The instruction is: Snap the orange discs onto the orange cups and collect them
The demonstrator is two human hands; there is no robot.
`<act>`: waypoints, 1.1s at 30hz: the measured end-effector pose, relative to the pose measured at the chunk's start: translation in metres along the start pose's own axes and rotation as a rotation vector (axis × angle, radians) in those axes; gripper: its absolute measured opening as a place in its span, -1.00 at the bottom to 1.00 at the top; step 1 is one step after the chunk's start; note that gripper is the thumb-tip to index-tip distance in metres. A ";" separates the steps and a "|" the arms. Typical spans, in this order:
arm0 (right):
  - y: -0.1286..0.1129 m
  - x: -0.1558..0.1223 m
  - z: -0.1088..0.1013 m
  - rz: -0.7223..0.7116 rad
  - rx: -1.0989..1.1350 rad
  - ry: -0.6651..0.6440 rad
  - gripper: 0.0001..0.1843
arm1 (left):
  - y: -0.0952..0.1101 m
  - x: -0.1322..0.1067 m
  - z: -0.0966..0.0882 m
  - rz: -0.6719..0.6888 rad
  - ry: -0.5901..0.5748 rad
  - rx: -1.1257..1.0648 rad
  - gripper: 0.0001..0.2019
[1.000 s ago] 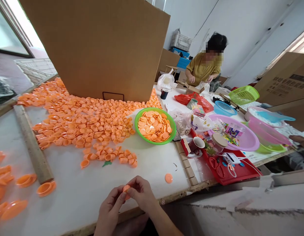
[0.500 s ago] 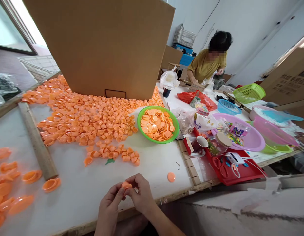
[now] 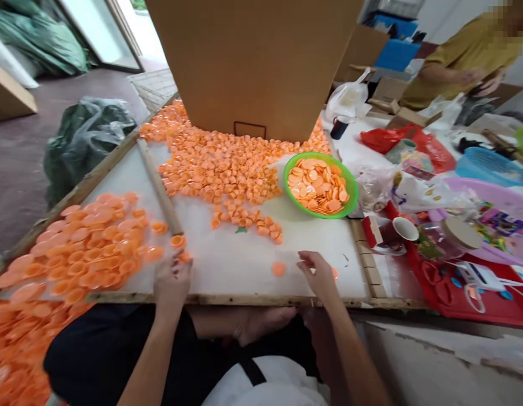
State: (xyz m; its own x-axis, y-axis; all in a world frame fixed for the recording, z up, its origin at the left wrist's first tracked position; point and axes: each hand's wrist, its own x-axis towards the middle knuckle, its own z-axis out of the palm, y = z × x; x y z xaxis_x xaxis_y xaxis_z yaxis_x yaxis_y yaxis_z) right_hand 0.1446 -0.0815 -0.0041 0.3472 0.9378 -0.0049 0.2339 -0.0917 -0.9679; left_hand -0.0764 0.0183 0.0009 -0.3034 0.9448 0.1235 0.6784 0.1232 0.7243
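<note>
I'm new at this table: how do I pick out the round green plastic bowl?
Find the tall brown cardboard box at the back. Near its lower right corner sits the round green plastic bowl. Unlike the small orange plastic cups heaped to its left, it is green and full of flat orange discs.

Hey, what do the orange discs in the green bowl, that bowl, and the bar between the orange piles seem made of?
Orange discs: probably smooth plastic, being thin, uniform and shiny in places. Green bowl: likely plastic too, with an evenly bright, smooth rim. Bar: apparently bare wood, dull, brownish and unpainted-looking.
</note>
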 end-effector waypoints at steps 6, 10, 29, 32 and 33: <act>0.016 0.000 -0.016 0.049 -0.221 -0.005 -0.59 | 0.004 0.008 -0.010 0.281 0.162 0.140 -0.66; 0.027 0.026 -0.059 0.034 -0.331 -0.042 -0.64 | 0.059 -0.024 0.045 0.469 -0.163 -0.085 -0.80; 0.024 0.043 -0.088 0.164 -0.137 -0.109 -0.78 | 0.093 -0.056 0.088 -0.123 -0.660 -0.685 -0.72; 0.005 0.040 -0.080 0.245 0.175 -0.129 -0.71 | 0.090 -0.064 0.060 -0.281 -0.689 -0.859 -0.66; -0.002 0.039 -0.076 0.260 0.261 -0.136 -0.72 | 0.091 -0.068 0.053 -0.316 -0.682 -0.899 -0.64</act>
State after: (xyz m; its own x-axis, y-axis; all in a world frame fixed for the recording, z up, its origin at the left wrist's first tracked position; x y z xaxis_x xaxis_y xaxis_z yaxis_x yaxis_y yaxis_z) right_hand 0.2266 -0.0702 0.0170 0.2372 0.9319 -0.2744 -0.0912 -0.2599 -0.9613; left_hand 0.0416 -0.0187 0.0227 0.2330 0.9114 -0.3392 -0.1634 0.3805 0.9102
